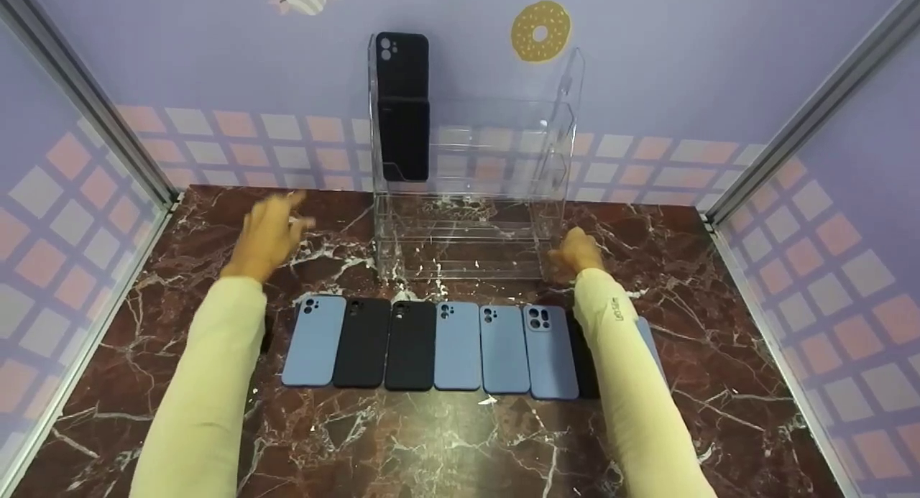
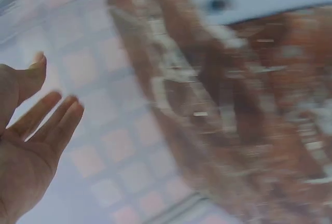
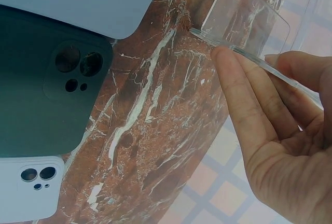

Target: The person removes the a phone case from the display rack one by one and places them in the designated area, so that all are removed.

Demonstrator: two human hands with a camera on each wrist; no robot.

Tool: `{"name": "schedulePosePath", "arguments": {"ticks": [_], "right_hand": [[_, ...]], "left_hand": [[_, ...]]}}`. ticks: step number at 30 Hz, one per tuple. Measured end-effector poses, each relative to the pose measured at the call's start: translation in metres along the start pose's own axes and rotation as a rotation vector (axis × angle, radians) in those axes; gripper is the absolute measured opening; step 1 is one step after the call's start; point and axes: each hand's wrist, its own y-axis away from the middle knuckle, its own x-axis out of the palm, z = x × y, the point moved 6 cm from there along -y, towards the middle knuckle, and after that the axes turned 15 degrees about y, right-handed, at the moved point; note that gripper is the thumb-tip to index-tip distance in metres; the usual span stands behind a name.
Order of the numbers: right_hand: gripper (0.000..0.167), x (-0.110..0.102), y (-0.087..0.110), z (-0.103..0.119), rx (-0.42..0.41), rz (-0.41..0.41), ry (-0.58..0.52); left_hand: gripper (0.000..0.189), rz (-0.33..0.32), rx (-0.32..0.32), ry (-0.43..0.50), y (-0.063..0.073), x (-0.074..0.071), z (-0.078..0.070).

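Observation:
My right hand (image 1: 578, 252) pinches the right side panel of a clear tiered acrylic rack (image 3: 249, 58), thumb on one face and fingers on the other. To the rack's left, my left hand (image 1: 266, 232) is held over the table with fingers spread, touching nothing; the left wrist view is blurred. Against the rack's left side stands a black phone case (image 1: 404, 63) with camera holes at its top, and a second black piece (image 1: 405, 140) sits just below it. Nearer me lies a row of phone cases, among them a light blue case (image 1: 314, 343) and a black case (image 1: 361, 346).
The row continues right with a blue case (image 1: 552, 358) that has a larger camera block. My right forearm partly covers the row's right end. Purple patterned panels (image 1: 474, 67) wall the back and both sides of the dark red marbled table (image 1: 417, 448).

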Motion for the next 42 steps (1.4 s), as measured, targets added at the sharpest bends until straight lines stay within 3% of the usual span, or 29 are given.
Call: {"name": "schedulePosePath", "arguments": {"ticks": [4, 8, 17, 22, 27, 30, 36, 42], "right_hand": [[0.042, -0.001, -0.001, -0.001, -0.001, -0.001, 0.015], [0.043, -0.001, -0.001, -0.001, 0.004, -0.002, 0.026], [0.042, 0.000, 0.001, -0.001, 0.014, -0.008, -0.007], [0.043, 0.000, 0.000, -0.001, 0.019, -0.010, -0.009], [0.045, 0.001, 0.000, 0.000, 0.016, -0.011, -0.013], [0.044, 0.001, 0.000, 0.002, 0.009, -0.005, -0.001], [0.045, 0.000, -0.001, 0.002, 0.010, -0.023, 0.019], [0.044, 0.000, -0.002, 0.000, 0.013, -0.020, -0.008]], "left_hand": [[0.063, -0.094, 0.099, 0.000, -0.019, -0.009, -0.041], [0.068, -0.146, 0.176, -0.029, -0.037, -0.006, -0.077], [0.076, -0.132, 0.310, -0.154, -0.068, 0.024, -0.131], [0.085, -0.055, 0.296, -0.240, -0.079, 0.043, -0.144], [0.076, -0.014, 0.274, -0.290, -0.087, 0.056, -0.146], [0.067, -0.042, 0.298, -0.269, -0.087, 0.056, -0.147], [0.047, -0.139, 0.418, -0.187, -0.085, 0.049, -0.157], [0.040, -0.164, 0.439, -0.125, -0.085, 0.044, -0.163]]}}
